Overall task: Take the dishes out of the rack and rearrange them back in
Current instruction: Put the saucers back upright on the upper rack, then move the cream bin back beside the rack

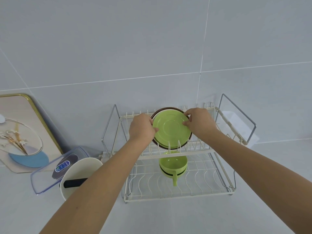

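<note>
— Hands first: what do you see?
— I see the left hand [141, 128] and the right hand [199, 123] pinching opposite edges of a green plate [172, 129], fingers pressed on its rim.
— Where does it sit?
— Upright in the upper tier of the white dish rack [217, 196], in front of a white plate [157, 114] and a brown plate [154, 114]. I see a green cup [173, 164] on the lower tier.
</note>
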